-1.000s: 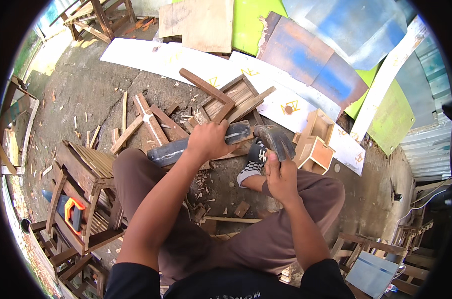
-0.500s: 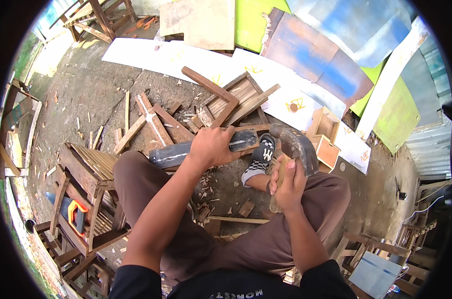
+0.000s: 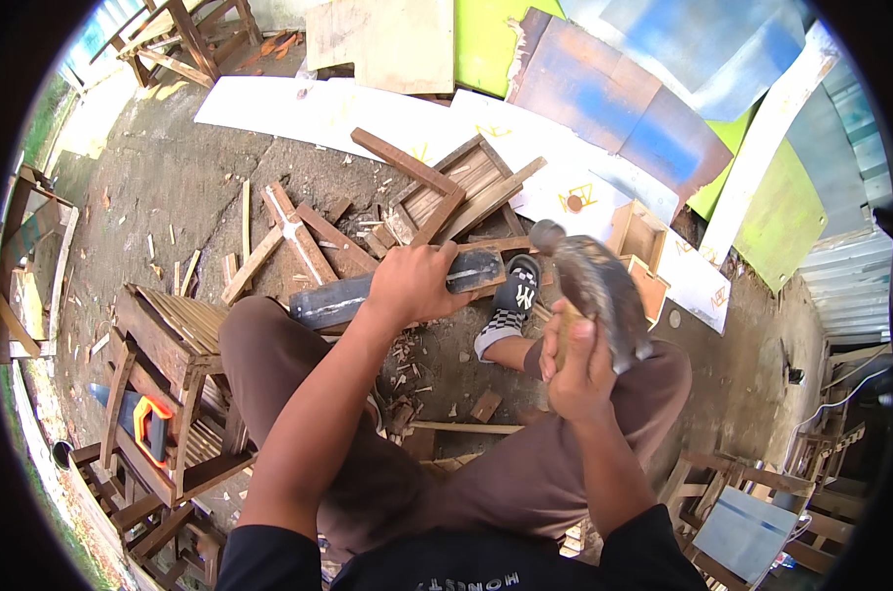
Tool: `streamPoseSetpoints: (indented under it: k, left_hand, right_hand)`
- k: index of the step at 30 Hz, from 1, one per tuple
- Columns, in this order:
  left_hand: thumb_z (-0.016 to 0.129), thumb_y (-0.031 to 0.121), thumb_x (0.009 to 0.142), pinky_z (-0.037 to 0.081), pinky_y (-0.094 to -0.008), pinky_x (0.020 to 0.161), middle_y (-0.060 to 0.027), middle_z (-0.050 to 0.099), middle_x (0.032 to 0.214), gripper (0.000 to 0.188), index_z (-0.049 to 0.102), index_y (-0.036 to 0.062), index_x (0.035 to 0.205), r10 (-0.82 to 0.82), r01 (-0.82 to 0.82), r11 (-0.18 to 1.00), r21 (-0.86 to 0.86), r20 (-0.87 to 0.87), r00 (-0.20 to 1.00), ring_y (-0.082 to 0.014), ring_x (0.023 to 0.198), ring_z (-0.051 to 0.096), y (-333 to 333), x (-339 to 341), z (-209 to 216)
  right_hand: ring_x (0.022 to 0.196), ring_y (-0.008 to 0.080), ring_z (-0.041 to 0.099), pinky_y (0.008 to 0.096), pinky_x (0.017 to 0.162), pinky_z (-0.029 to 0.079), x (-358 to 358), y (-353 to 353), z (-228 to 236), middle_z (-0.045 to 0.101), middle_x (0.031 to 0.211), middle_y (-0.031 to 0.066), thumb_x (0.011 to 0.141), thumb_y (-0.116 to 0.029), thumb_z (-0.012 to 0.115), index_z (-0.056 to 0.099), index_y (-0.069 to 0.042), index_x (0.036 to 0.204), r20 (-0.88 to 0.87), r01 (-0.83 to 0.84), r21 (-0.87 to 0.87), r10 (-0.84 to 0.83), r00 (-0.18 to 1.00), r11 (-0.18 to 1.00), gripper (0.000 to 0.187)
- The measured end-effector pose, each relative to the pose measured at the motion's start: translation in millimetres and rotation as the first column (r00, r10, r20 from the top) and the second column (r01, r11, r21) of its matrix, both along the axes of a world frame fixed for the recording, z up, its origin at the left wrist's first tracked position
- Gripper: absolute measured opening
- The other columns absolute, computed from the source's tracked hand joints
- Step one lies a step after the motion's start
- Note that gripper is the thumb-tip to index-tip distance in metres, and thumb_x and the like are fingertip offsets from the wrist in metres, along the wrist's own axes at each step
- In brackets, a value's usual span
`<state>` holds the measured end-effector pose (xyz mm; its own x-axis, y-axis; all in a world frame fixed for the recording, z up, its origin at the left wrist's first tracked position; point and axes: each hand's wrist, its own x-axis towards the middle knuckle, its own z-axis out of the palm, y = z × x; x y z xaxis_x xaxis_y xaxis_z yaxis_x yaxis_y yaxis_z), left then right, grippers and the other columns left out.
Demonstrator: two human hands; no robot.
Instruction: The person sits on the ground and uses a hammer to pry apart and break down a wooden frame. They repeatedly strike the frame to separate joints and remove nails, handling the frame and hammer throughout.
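My left hand [image 3: 413, 282] is wrapped over the middle of a dark-faced wooden board [image 3: 330, 303]. This board lies slantwise in front of my knees, a pale line along its face and bare wood at its right edge. In my right hand [image 3: 576, 372] is a claw hammer [image 3: 604, 295], gripped by its wooden handle just below the head. The steel head is raised above my right foot, to the right of the board's end and apart from it. My palm and fingers hide part of both the board and the handle.
Loose timber offcuts and a small wooden frame [image 3: 463, 182] lie beyond the board. A small open wooden box [image 3: 637, 234] stands right of the hammer. An orange-handled saw [image 3: 152, 429] rests on a wooden stool [image 3: 171, 340] at left. White panels [image 3: 299, 103] cover the ground ahead.
The hammer has tilted and come slightly higher and to the right, its head now looking larger. My left hand keeps its hold on the board. The whole view has shifted a little.
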<state>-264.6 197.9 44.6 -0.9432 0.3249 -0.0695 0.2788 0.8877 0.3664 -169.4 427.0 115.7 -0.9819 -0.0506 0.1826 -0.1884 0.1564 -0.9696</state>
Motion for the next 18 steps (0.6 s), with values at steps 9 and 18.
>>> streamPoseSetpoints:
  k: [9,18]
  left_hand:
    - [0.077,0.057,0.084,0.062,-0.0506,0.074,-0.0211,0.075,0.081,0.058,0.067,0.0034,0.105,-0.041,0.042,0.997,-0.072,0.017,0.999,-0.0418,0.08,0.076,-2.9,-3.7,8.2]
    - [0.078,0.059,0.083,0.061,-0.0506,0.072,-0.0212,0.075,0.079,0.062,0.068,0.0036,0.11,-0.033,0.034,0.999,-0.021,0.02,0.999,-0.0411,0.078,0.076,-3.1,0.1,0.6]
  right_hand:
    - [0.063,0.0472,0.061,0.0526,0.062,0.047,-36.5,-1.7,-35.1,0.061,0.069,0.0247,0.113,-0.025,0.052,0.059,0.006,0.13,0.029,0.019,0.476,-0.037,0.999,0.879,0.036]
    - [0.061,0.0088,0.047,0.026,0.053,0.039,-4.4,3.7,10.1,0.052,0.08,0.0041,0.115,-0.046,0.045,0.052,0.001,0.119,-0.001,-0.132,-0.115,0.133,0.991,0.985,0.048]
